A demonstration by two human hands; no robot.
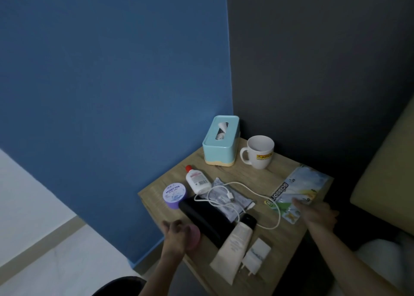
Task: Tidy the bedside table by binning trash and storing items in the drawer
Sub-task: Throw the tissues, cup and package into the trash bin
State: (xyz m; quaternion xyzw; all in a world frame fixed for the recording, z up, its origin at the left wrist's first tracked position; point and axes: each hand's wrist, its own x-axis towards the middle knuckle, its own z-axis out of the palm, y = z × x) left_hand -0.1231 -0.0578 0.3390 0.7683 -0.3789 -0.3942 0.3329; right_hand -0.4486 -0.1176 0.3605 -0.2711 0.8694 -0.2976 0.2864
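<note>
Gripping a pink thing (195, 236) in the left hand (175, 233), touching the packet (300, 188) near the mug (259, 152) with the right hand (318, 213), hold unclear; barely begun, cable (230, 196), tube (235, 242), charger (255, 255) unsorted.

Both forearms reach over the bedside table (257, 177). The left hand (177, 232) is at its left edge, fingers curled round a pink thing (195, 237). The right hand (318, 213) is at its right side, fingers stretched forward.

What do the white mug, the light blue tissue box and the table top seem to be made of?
White mug: glazed ceramic by its look, thick-walled with a smooth finish. Tissue box: probably matte moulded plastic, with rounded corners and a cream base. Table top: light wood grain, matte; solid wood or laminate, I cannot tell.
</note>
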